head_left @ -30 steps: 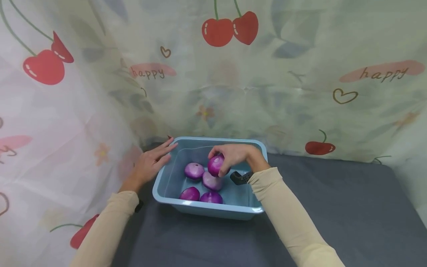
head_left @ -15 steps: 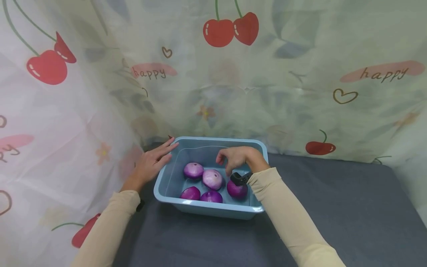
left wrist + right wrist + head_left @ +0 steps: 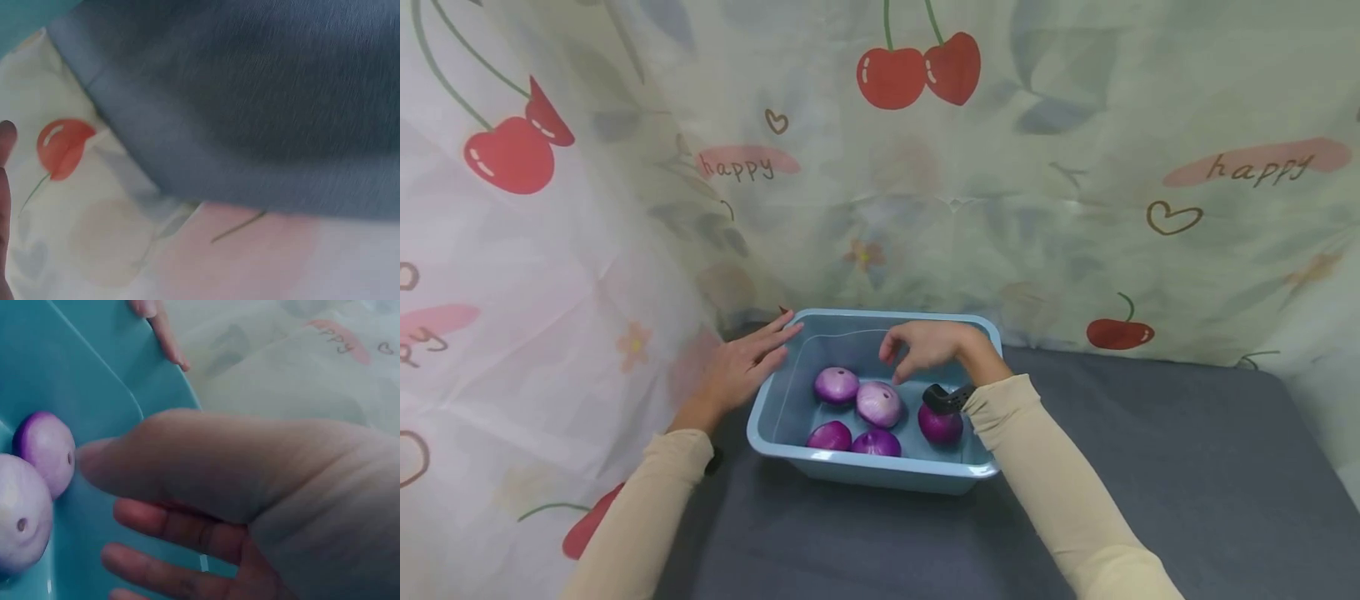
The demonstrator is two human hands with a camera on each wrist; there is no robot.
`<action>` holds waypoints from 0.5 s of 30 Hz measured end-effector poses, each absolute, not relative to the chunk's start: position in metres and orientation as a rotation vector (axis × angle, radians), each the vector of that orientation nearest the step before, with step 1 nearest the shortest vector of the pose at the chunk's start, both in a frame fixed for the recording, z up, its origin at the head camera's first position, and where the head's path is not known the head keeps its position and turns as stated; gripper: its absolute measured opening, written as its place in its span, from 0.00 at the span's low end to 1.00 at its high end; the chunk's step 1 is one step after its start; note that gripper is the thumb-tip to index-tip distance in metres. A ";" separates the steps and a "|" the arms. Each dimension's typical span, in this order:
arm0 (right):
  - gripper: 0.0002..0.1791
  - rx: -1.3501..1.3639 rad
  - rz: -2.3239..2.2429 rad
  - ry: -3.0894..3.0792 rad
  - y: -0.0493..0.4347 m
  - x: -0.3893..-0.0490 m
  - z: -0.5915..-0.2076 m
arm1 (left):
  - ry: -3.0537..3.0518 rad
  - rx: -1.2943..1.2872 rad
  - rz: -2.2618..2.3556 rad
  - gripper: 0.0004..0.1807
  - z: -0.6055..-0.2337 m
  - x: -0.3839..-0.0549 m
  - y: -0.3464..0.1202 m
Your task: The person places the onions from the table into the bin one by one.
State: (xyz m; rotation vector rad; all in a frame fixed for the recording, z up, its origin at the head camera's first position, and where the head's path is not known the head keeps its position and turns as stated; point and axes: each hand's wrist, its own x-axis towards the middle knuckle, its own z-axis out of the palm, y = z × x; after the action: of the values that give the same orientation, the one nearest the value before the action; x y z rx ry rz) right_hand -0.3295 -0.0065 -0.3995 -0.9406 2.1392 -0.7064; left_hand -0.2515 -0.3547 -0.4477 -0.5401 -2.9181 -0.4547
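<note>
Several purple onions lie in a light blue plastic tub (image 3: 872, 475): a pale onion (image 3: 878, 404) in the middle, another onion (image 3: 837, 386) behind it to the left, others along the near wall. At the right, a darker onion (image 3: 940, 423) is partly covered by the right wrist's black camera. My right hand (image 3: 928, 346) hangs over the tub with bent, parted fingers and nothing between them. In the right wrist view its thumb (image 3: 106, 464) points toward the two pale onions. My left hand (image 3: 737, 371) rests at the tub's left rim, fingers extended.
The tub stands on a dark grey cloth (image 3: 1135, 467). Behind it rises a curtain (image 3: 955, 233) printed with cherries, and a similar curtain (image 3: 572, 350) closes in on the left, near the left arm.
My right hand has let go of the onion it held over the tub; that onion now lies at the tub's right side. My left hand has stayed at the rim.
</note>
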 end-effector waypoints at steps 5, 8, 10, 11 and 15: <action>0.21 -0.937 -0.744 2.194 0.002 -0.323 -0.384 | -2.880 -0.658 -0.090 0.28 -0.432 -0.251 -0.354; 0.19 -0.949 -0.763 2.221 0.010 -0.317 -0.375 | -2.845 -0.699 0.007 0.29 -0.424 -0.248 -0.354; 0.19 -0.965 -0.784 2.246 0.016 -0.314 -0.369 | -2.844 -0.687 0.023 0.29 -0.418 -0.245 -0.353; 0.18 -0.963 -0.802 2.257 0.020 -0.312 -0.366 | -2.849 -0.668 0.017 0.29 -0.415 -0.243 -0.353; 0.16 -0.980 -0.847 2.317 0.034 -0.306 -0.356 | -2.889 -0.512 -0.122 0.28 -0.400 -0.239 -0.354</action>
State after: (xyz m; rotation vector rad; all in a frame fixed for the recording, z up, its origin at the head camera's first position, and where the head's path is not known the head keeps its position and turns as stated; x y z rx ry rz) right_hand -0.3062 0.0344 -0.3560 -0.9802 2.3167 -0.8474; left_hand -0.2386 -0.3536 -0.4001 -0.5122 -2.8891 -0.1220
